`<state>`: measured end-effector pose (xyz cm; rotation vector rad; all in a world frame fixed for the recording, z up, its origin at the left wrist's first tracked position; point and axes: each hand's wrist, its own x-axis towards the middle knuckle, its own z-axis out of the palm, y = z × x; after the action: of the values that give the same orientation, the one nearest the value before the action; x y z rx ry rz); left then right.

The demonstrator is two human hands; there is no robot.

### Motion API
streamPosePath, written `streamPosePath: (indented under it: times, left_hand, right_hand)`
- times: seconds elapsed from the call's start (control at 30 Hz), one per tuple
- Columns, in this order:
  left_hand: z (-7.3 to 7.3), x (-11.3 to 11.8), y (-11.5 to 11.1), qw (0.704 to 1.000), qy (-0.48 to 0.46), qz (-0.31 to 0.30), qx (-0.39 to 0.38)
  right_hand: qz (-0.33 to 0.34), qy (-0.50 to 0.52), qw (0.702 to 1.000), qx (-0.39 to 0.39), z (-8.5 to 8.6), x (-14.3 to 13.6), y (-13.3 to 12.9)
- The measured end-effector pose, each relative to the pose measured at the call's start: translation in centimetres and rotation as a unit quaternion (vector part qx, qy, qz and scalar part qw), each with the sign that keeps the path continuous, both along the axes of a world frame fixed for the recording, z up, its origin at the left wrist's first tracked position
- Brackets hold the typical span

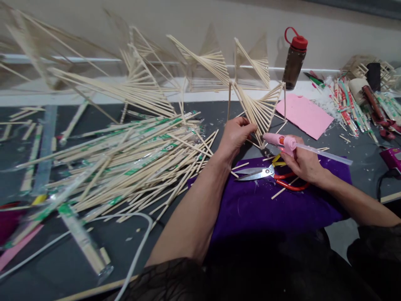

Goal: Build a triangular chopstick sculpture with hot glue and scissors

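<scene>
Near the wall (266, 16), a dark bottle (294, 69) with a red cap (300, 42) is standing just beyond a pink sheet (305, 115), which is lying flat on the grey table (46, 278). At the right edge, a purple device (392, 161) is resting, and a black cord (379, 188) is trailing beside it. A purple cloth (266, 209) is spreading over the table's near part. On the left, a clear strip (45, 146) is lying flat, while a white cable (145, 219) is curving across the table's front edge.
</scene>
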<state>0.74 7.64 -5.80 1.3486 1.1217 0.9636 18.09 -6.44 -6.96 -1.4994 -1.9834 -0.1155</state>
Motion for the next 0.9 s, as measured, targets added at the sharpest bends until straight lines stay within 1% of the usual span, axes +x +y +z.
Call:
streamPosePath:
  times: [0.13,0.3,0.53,0.9]
  left_hand:
    - [0.1,0.0,-0.1,1.0,0.001,-0.003,-0.012]
    - [-0.1,0.1,0.0,1.0,-0.013,-0.004,-0.011]
    - [-0.3,0.2,0.1,1.0,-0.028,-0.009,-0.002]
    - [-0.5,0.2,0.2,0.999,-0.037,-0.015,0.001]
  right_hand:
    - [-0.02,-0.005,1.0,-0.006,0.1,-0.1,0.1]
    - [-0.012,-0.008,1.0,-0.001,0.5,-0.2,0.1]
    - [-0.013,0.001,0.999,-0.036,1.2,-0.7,0.0]
    - [-0.005,0.035,0.999,-0.037,1.4,-0.5,0.2]
